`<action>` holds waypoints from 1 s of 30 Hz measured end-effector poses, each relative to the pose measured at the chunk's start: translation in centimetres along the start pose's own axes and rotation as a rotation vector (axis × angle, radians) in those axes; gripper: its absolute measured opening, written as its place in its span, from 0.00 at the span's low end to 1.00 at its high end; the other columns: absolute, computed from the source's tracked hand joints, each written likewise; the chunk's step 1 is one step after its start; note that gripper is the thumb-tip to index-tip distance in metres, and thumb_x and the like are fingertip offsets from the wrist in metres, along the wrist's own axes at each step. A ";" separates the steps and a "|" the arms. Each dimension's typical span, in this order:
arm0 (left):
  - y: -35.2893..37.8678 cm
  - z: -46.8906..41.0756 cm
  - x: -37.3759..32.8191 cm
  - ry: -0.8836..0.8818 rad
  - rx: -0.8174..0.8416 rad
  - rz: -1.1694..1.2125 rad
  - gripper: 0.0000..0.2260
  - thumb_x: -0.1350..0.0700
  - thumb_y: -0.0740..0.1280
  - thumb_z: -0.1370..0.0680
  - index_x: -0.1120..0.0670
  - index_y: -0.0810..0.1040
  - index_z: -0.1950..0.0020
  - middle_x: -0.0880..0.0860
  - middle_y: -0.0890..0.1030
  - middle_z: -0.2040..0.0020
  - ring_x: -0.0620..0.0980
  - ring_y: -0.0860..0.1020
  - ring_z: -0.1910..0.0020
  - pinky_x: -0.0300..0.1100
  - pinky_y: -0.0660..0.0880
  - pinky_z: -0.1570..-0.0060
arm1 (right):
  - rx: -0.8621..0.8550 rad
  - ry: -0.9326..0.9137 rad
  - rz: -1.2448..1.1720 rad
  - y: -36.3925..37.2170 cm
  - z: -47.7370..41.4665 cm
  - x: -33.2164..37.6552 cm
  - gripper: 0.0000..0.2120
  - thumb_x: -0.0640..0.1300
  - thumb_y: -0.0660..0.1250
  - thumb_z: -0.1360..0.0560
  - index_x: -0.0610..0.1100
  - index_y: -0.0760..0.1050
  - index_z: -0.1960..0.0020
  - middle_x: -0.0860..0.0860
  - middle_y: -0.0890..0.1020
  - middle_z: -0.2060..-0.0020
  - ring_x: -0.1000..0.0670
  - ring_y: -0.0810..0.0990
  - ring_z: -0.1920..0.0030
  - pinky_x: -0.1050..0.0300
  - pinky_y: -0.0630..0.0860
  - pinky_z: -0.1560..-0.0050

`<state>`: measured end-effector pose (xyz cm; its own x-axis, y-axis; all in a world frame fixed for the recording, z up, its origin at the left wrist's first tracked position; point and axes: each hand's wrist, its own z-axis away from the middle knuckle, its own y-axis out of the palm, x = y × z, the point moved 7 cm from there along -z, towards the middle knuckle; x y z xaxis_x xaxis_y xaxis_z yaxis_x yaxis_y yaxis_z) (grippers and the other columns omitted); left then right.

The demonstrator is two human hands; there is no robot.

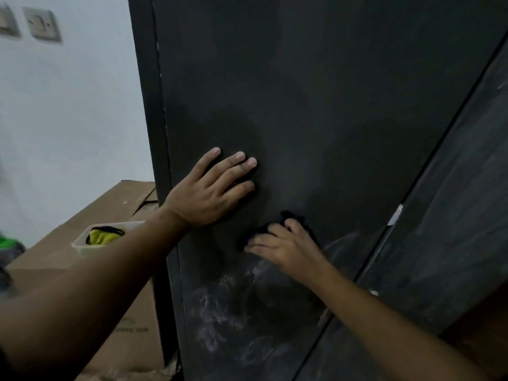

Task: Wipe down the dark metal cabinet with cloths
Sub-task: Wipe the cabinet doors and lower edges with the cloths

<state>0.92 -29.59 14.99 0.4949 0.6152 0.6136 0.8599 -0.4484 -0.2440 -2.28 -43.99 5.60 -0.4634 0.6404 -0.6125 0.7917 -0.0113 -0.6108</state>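
Left hand [209, 193] braces flat and released on the cabinet [330, 105]; right hand [286, 248], grasping the cloth [292, 215], should press firmly over the whitish smears [214, 306]

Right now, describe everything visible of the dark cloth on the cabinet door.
The dark cloth is black, soft-looking fabric, bunched into a crumpled wad rather than spread flat. It is pressed against the front of the dark metal cabinet, just above a patch of whitish smears. The right hand covers most of it, fingers bent over it, so only its ragged edges show above and to the left of the fingers. Its full extent and any pattern cannot be told.
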 end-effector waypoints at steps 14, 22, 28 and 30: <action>0.3 0.5 0.1 0.030 -0.020 0.040 0.09 0.55 0.67 0.18 0.53 0.78 0.38 0.60 0.73 0.28 0.61 0.72 0.29 0.62 0.66 0.29 | -0.201 0.538 0.066 -5.4 6.6 -8.0 0.17 0.46 0.63 0.19 0.58 0.76 0.33 0.62 0.80 0.42 0.48 0.74 0.52 0.47 0.69 0.52; 0.6 0.7 -0.1 0.067 0.007 0.014 0.10 0.56 0.62 0.17 0.52 0.76 0.36 0.62 0.70 0.27 0.63 0.69 0.27 0.63 0.59 0.26 | 0.111 0.117 0.071 -3.7 8.0 -6.6 0.16 0.50 0.59 0.22 0.59 0.85 0.47 0.61 0.84 0.50 0.49 0.71 0.49 0.51 0.62 0.50; 0.6 0.6 -0.2 0.056 0.003 0.001 0.11 0.53 0.65 0.18 0.53 0.76 0.36 0.62 0.71 0.27 0.63 0.71 0.28 0.64 0.64 0.29 | -0.203 0.296 0.030 -6.6 4.8 -9.2 0.14 0.47 0.62 0.18 0.55 0.81 0.37 0.59 0.84 0.47 0.48 0.73 0.52 0.49 0.66 0.52; 0.7 0.6 -0.1 0.041 -0.003 -0.009 0.12 0.53 0.68 0.19 0.53 0.77 0.36 0.62 0.71 0.27 0.63 0.70 0.28 0.64 0.65 0.30 | -0.137 0.140 -0.004 -4.9 5.3 -8.1 0.13 0.47 0.63 0.19 0.57 0.82 0.40 0.59 0.83 0.54 0.49 0.73 0.52 0.50 0.65 0.52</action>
<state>1.56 -29.55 14.31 0.4820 0.5920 0.6459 0.8637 -0.4450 -0.2366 -4.46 -53.17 10.92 -0.4146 0.7409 -0.5284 0.8410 0.0901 -0.5335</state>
